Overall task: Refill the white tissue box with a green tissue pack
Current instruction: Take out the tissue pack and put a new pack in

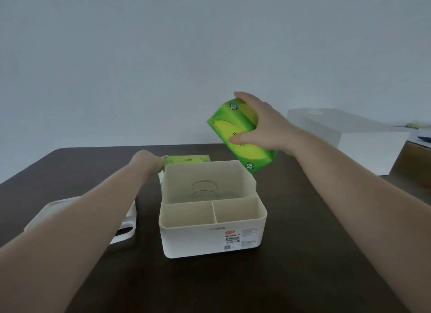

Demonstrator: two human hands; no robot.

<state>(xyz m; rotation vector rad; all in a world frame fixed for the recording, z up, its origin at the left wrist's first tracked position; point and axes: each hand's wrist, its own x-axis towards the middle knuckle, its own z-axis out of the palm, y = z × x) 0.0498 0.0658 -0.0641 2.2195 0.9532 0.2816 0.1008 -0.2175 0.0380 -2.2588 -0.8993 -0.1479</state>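
Observation:
The white tissue box (210,240) stands open on the dark table, its large rear compartment showing a spring at the bottom and two small front compartments. My right hand (263,123) is shut on a green tissue pack (235,130), held tilted in the air above the box's far right corner. My left hand (147,159) reaches past the box's far left corner and touches a second green tissue pack (186,159) lying behind the box; its fingers are hidden.
The box's white lid (127,224) lies on the dark table (303,266) to the left, partly under my left forearm. A large white box (345,137) stands at the back right beside a cardboard carton (415,163).

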